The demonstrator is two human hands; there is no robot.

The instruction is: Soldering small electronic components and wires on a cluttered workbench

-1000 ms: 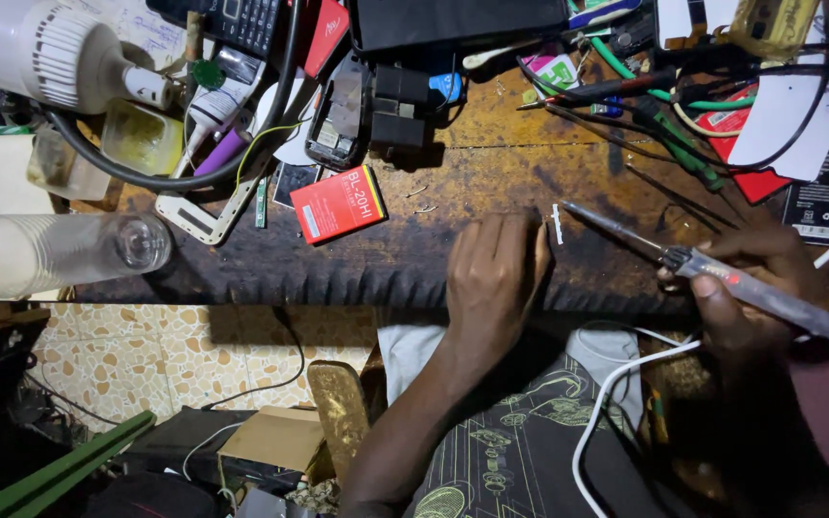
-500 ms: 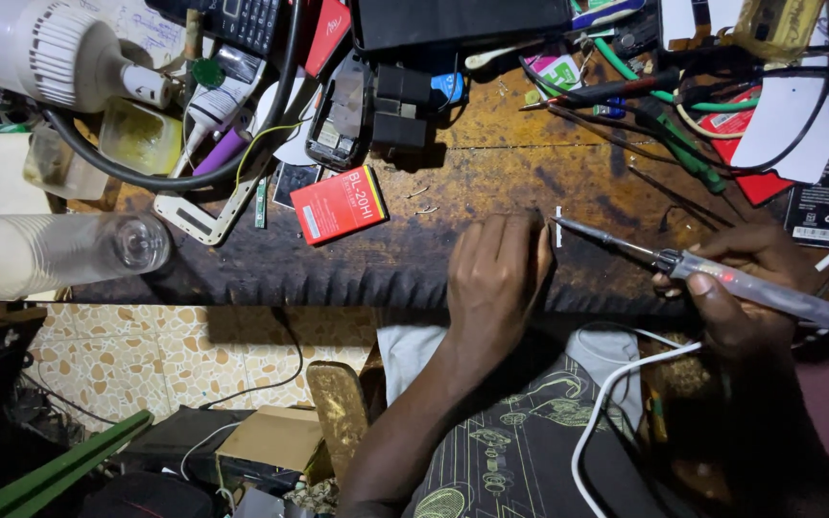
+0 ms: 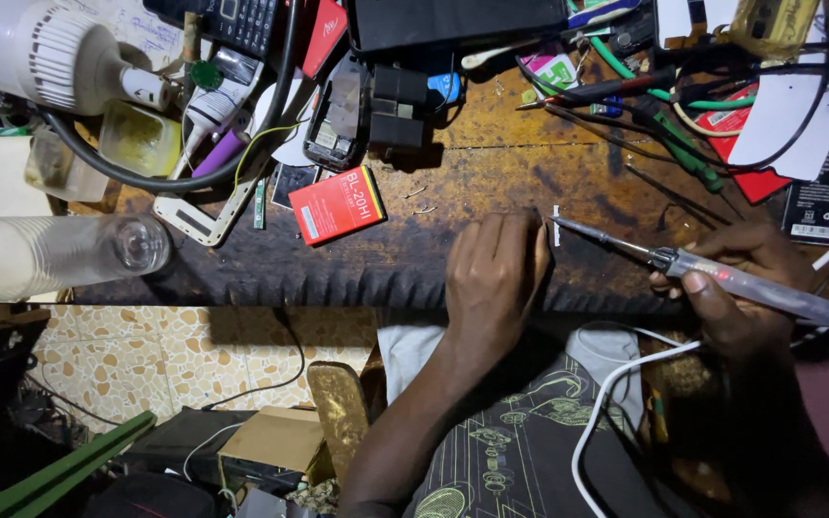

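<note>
My left hand (image 3: 493, 273) presses flat on the wooden bench (image 3: 491, 173) while my right hand (image 3: 736, 278) pinches the soldering iron (image 3: 712, 273), whose tip could burn my nearby fingertips.

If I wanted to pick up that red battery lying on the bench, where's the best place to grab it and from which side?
Take the red battery by its two long edges, coming straight down from above. It lies flat on the wooden bench, a thin rectangle, slightly turned. Its right and near sides look open; a white phone frame and small parts crowd its left and far sides. The left hand is nearer than the right hand, which holds the soldering iron.
</note>
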